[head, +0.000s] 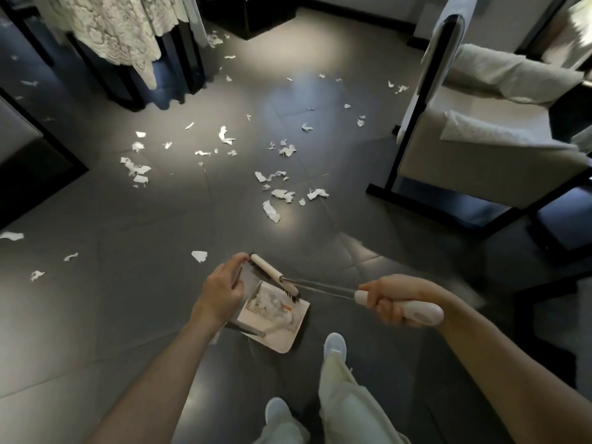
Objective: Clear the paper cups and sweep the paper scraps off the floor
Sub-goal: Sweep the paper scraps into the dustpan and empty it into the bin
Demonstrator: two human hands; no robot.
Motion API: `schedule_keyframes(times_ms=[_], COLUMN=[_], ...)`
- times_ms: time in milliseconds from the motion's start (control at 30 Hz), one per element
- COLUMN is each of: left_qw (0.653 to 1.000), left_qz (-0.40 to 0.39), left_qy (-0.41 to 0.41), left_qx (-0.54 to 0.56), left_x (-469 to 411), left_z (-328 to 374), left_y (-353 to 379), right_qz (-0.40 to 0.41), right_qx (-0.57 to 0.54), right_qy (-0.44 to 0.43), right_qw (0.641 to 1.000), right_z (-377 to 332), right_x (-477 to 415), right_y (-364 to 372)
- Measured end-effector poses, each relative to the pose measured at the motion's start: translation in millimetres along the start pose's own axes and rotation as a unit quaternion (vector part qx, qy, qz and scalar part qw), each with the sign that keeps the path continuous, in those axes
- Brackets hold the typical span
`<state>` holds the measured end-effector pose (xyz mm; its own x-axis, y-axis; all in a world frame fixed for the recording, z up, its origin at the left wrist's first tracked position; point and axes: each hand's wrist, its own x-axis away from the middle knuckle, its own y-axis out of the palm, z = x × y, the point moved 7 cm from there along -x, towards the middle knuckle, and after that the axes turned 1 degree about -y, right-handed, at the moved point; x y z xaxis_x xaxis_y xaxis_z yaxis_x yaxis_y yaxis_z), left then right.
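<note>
- The left grip (224,285) is closed, with fingers and thumb curled round the thin dark upright frame of the white plastic dustpan (283,341). This probably steadies the pan so that it does not slide or tip while the brush works against it.
- The right grip (395,299) is wrapped fully round the white handle of the small long-shafted broom (270,271), holding it low and nearly level. Gripping the far end of the handle lets the head reach across into the pan.
- The broom's white-backed head lies slantwise over the back of the dustpan, with its dark bristles down on the pan. One end of the head sits just beside the left thumb.
- A small heap of white torn paper (272,299) already lies in the pan, next to its comb-like ridges. The brush looks to be pushing this load deeper in or scraping itself clean there, though I cannot tell which.
- Many white paper scraps (270,211) are scattered over the dark grey tiled floor (144,299). Most lie ahead of the pan, and some lie off to the left.
- More scraps lie near the cushioned chair (464,161) and below the lace cloth (121,30), so most of the sweeping remains to be done.
- No paper cups are in view.
</note>
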<state>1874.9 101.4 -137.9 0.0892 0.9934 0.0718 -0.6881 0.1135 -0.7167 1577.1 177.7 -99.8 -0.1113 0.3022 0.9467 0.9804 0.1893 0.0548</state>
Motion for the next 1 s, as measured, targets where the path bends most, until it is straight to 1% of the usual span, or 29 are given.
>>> schedule_keyframes(times_ms=[133,267,467,600,733,867,1000], left_qw=[0.999,0.999,0.996,0.995,0.996,0.998,0.999], left_qz=[0.024,0.046,0.066,0.073,0.076,0.054,0.019], left_qy=[-0.010,-0.018,-0.045,-0.062,-0.039,-0.042,-0.034], left_qx=[0.020,0.023,0.026,0.026,0.000,0.000,-0.020], left_x=[-25,-70,-158,-219,-275,-331,-386], left_z=[-2,-6,-14,-12,-5,-15,-28], left_y=[-16,-33,-46,-54,-60,-60,-60], right_qz=[0.015,0.062,0.086,0.102,0.101,0.122,0.123], right_qx=[-0.010,-0.053,-0.099,-0.092,-0.109,-0.080,-0.050], right_qy=[-0.041,-0.098,-0.129,-0.119,-0.091,-0.078,-0.051], right_qw=[0.999,0.992,0.983,0.983,0.985,0.986,0.990], right_z=[-47,-103,-206,-277,-333,-370,-392], right_x=[-6,-38,-99,-130,-157,-182,-216], right_y=[-9,-30,-79,-120,-148,-166,-163])
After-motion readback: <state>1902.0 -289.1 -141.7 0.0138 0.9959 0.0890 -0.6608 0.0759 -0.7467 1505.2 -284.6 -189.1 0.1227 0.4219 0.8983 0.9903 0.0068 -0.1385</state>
